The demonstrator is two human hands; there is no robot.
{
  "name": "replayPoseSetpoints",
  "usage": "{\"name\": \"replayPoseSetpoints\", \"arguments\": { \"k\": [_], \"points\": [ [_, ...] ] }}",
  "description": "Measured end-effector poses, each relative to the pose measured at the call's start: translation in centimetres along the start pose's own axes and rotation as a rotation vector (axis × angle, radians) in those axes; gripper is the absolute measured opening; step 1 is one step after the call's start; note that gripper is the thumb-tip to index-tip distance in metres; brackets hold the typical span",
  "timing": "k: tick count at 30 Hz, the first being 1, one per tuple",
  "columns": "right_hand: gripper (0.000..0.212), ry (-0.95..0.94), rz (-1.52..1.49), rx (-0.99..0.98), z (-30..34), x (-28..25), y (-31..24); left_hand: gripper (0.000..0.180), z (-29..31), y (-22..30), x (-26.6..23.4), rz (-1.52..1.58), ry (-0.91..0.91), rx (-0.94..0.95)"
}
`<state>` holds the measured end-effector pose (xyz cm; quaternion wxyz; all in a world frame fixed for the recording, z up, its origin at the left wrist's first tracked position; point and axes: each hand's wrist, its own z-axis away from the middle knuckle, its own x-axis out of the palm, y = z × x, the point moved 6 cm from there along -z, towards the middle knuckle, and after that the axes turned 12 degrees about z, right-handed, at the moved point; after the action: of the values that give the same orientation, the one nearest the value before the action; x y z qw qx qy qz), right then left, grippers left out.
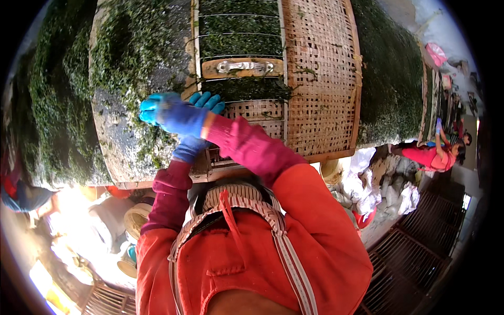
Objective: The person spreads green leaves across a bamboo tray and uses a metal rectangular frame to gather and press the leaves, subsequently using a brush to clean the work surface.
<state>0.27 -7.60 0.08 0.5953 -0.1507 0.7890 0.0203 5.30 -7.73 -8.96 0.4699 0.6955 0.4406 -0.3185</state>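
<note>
My right hand [176,113], in a blue glove with turquoise-coated fingers, crosses over my left wrist and points left. It is at the edge of a heap of wet, dark green, seaweed-like strands [142,42]; motion smears its fingers, and I cannot tell whether they hold any. Beneath it, my left hand [207,101], gloved alike, has its fingers stretched out over the near left side of a wire-strung frame [284,47]. A wooden bar with a clear handle [245,66] lies across that frame. Green strands cover the frame's far part; woven mat shows at its near end.
A woven mat [323,79] with a wooden rim lies right of the frame. More green heaps [388,73] flank the table. Buckets [137,218] and white bags [362,181] stand below its near edge. People in red [438,157] work at far right; another person [23,194] is at left.
</note>
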Motion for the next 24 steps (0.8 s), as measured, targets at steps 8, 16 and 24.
{"name": "replayPoseSetpoints", "arguments": {
  "k": [8, 16, 24],
  "points": [
    [0.039, 0.34, 0.293, 0.394, 23.0, -9.4, 9.5, 0.034, -2.5, 4.0, -4.8, 0.049, 0.092, -0.089],
    [0.032, 0.357, 0.572, 0.649, 31.5, -9.9, 9.9, 0.04, -7.5, 8.1, -4.4, 0.092, 0.185, -0.053],
    [0.036, -0.135, 0.574, 0.566, 29.7, -5.8, 10.5, 0.034, -7.9, 5.8, -0.6, 0.007, -0.111, -0.093]
  ]
}}
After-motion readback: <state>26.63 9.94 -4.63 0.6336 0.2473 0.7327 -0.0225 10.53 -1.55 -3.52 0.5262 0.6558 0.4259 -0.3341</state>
